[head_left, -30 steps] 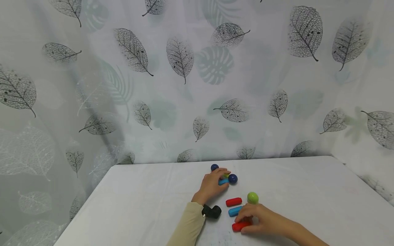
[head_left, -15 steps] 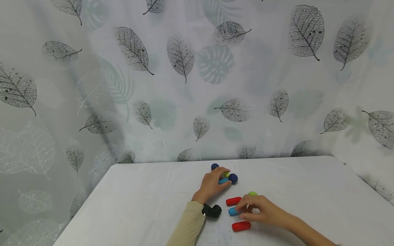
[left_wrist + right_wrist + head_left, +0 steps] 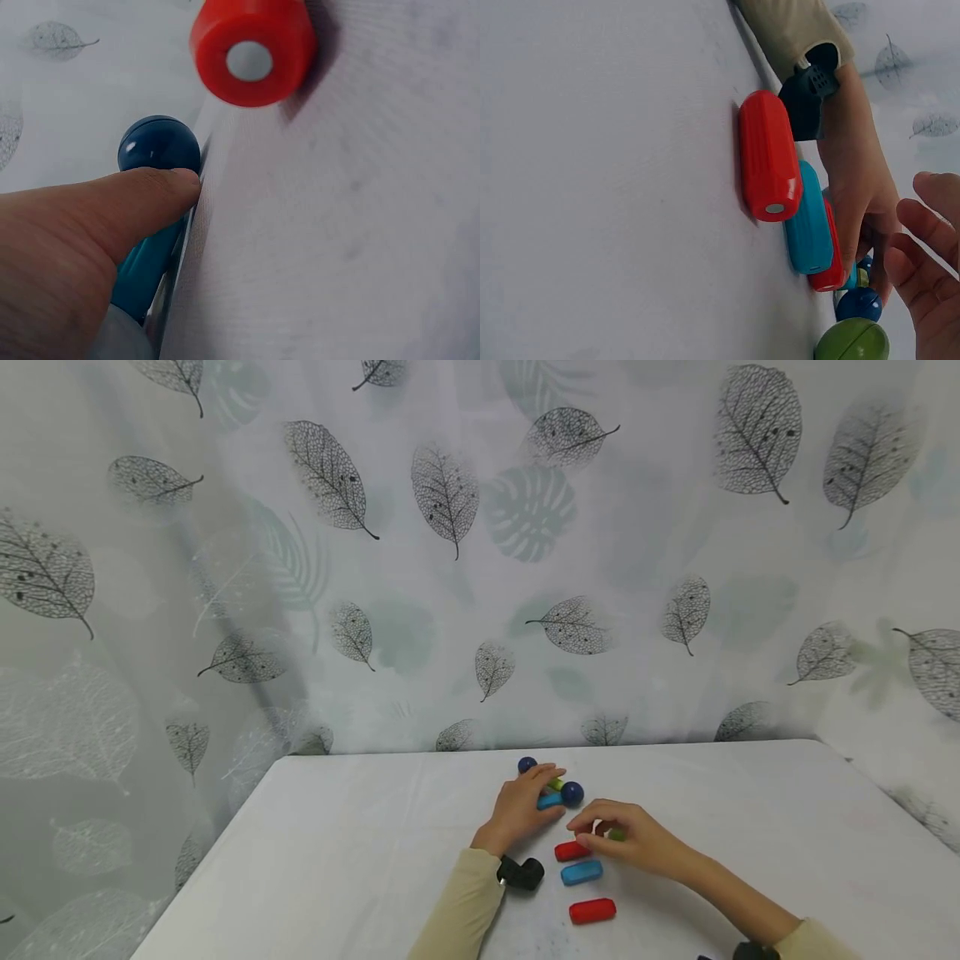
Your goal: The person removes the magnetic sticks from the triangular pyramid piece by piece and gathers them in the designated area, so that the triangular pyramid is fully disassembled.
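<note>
My left hand [image 3: 525,806] rests near the table's middle and pinches a light blue rod [image 3: 549,800]. Its thumb [image 3: 112,217] lies along that light blue rod [image 3: 146,270]. A dark blue ball [image 3: 572,792] sits at the rod's end, also the dark blue ball [image 3: 159,146] in the left wrist view. My right hand [image 3: 622,837] arches over a green ball [image 3: 617,834]. In the right wrist view its fingers [image 3: 926,262] hang loosely curved beside the green ball [image 3: 853,341], not closed on it.
Just in front of my hands lie a red rod [image 3: 572,851], a second blue rod [image 3: 581,872] and another red rod [image 3: 592,911] on the white table [image 3: 337,843]. A second dark blue ball [image 3: 527,765] sits behind my left hand. A leaf-print curtain [image 3: 450,568] hangs behind.
My right hand let go of the nearest red rod and moved away from me, past the blue rod, to the green ball. My left hand stayed put.
</note>
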Demonstrator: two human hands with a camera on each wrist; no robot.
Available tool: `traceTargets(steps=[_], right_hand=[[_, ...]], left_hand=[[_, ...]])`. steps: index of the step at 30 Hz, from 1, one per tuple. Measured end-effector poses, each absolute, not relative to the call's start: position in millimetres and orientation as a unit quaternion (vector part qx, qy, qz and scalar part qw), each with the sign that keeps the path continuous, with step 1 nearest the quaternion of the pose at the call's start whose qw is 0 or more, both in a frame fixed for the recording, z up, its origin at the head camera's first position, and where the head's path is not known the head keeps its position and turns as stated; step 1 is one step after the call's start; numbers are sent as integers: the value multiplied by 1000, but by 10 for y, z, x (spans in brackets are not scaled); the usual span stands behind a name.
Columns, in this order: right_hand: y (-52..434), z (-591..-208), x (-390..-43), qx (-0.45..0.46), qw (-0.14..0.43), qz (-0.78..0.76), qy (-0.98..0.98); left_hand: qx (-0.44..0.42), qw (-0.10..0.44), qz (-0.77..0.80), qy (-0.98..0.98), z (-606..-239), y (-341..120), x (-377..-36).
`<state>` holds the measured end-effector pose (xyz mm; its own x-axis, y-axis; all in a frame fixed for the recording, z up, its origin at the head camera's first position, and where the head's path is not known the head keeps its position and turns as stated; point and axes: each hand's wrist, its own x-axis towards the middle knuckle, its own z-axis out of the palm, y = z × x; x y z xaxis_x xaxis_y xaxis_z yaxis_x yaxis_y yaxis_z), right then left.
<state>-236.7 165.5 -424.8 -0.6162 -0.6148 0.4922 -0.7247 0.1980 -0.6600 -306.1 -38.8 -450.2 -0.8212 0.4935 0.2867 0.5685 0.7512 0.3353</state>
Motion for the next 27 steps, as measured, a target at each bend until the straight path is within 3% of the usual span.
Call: traceTargets(steps=[22,27], right_hand=[[1655,-4299,-2800,321,103,417,-844],[1610,-4314,-2893,269,76,406,-870]], left_hand=[[-298,108,-225,-921,-4491,-389,-3077],[-293,105,-223,-924,-4499,-403,-3070]])
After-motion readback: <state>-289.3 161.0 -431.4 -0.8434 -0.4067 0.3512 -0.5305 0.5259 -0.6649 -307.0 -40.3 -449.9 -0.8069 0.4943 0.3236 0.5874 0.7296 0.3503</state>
